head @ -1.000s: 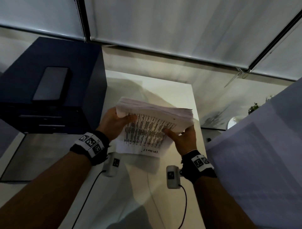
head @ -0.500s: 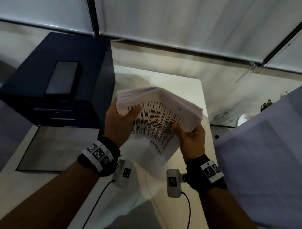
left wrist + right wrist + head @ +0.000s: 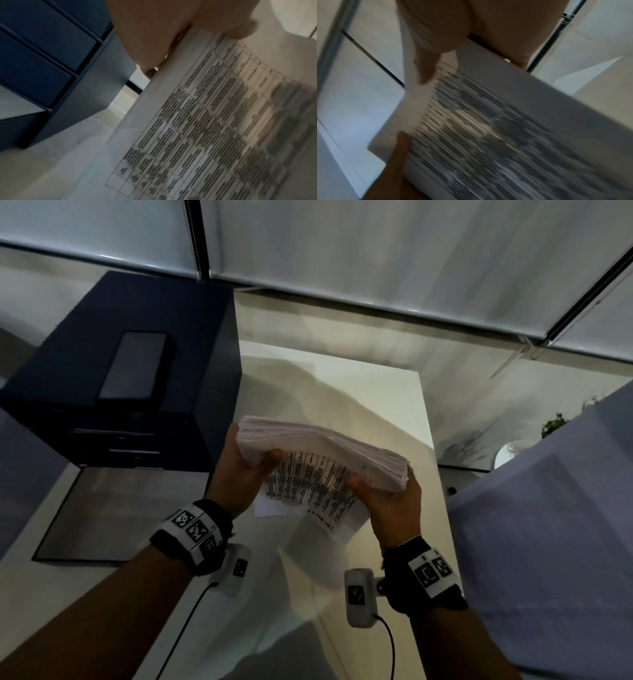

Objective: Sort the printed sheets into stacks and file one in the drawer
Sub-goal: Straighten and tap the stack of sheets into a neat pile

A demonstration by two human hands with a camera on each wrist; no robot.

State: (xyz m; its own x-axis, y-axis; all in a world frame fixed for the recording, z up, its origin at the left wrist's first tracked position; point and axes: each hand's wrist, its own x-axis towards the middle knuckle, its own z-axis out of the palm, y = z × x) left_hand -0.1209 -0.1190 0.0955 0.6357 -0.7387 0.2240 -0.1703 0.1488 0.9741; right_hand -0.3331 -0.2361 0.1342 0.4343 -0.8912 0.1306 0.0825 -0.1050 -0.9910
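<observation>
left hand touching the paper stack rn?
Touching. Head view: left hand grips the paper stack at its left end, thumb on the printed face.

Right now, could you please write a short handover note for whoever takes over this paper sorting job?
Left hand grips the left end of the stack of printed sheets; right hand grips its right end. The stack is held in the air above the white table, beside the dark blue drawer unit. No sorted stacks are visible. Its visible drawers are shut. Left: sort into stacks, file one.
</observation>
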